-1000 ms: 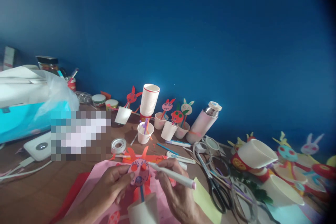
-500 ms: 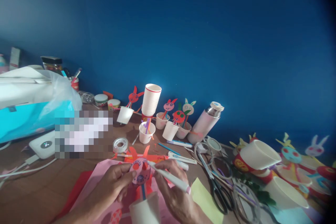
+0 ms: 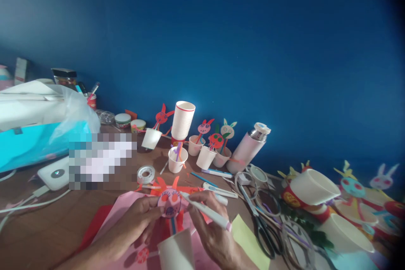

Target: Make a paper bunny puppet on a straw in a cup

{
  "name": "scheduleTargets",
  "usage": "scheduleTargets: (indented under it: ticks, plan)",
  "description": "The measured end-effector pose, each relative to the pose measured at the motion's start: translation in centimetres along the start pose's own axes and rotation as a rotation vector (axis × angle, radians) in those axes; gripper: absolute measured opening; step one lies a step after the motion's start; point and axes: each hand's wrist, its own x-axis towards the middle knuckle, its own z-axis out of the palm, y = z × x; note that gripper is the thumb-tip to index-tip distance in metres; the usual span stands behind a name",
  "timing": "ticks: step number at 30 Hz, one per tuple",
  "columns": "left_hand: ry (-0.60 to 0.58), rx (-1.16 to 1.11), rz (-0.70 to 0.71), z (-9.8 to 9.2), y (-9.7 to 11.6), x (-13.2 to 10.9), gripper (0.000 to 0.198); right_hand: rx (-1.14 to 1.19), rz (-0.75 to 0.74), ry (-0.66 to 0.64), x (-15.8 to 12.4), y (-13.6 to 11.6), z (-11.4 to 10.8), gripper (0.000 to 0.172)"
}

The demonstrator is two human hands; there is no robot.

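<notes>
My left hand [image 3: 139, 221] pinches the left edge of a round pink paper face [image 3: 170, 203] with red ears, which stands on a blue straw in a white paper cup [image 3: 176, 249] at the bottom of the view. My right hand [image 3: 210, 223] grips a white marker pen [image 3: 207, 211], its tip touching the right side of the pink face. Both hands hover over pink and red paper sheets [image 3: 118, 215] on the brown table.
Behind stand a stack of paper cups [image 3: 182, 120], several cups with paper animal faces on straws [image 3: 205, 152], a pink flask [image 3: 247, 147], a tape roll [image 3: 146, 174] and scissors [image 3: 261, 225]. A cyan box [image 3: 34, 141] sits left; more cups and paper animals [image 3: 316, 190] crowd the right.
The camera has shifted slightly, so everything sits a little lower and to the right. My hands keep their hold on the face and the pen; the pen tip stays at the face.
</notes>
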Motion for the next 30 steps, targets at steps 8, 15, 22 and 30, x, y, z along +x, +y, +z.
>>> scheduleTargets:
  ticks: [8,15,22,30]
  plan:
    - [-0.138,-0.074,-0.033,-0.5,-0.5,0.5,0.033,0.016,-0.001,-0.01,0.1,-0.1,-0.2,0.01]
    - [-0.136,0.097,0.039,-1.7,1.6,-0.1,0.048,0.017,0.031,-0.01,0.0,-0.2,-0.3,0.009]
    - [0.024,0.031,0.198,-2.9,1.2,0.4,0.048,0.04,0.119,-0.069,0.0,-0.7,-0.8,0.018]
    - [-0.004,0.036,0.318,-2.2,1.4,-1.0,0.027,0.154,0.139,-0.121,-0.1,-2.8,-2.0,0.035]
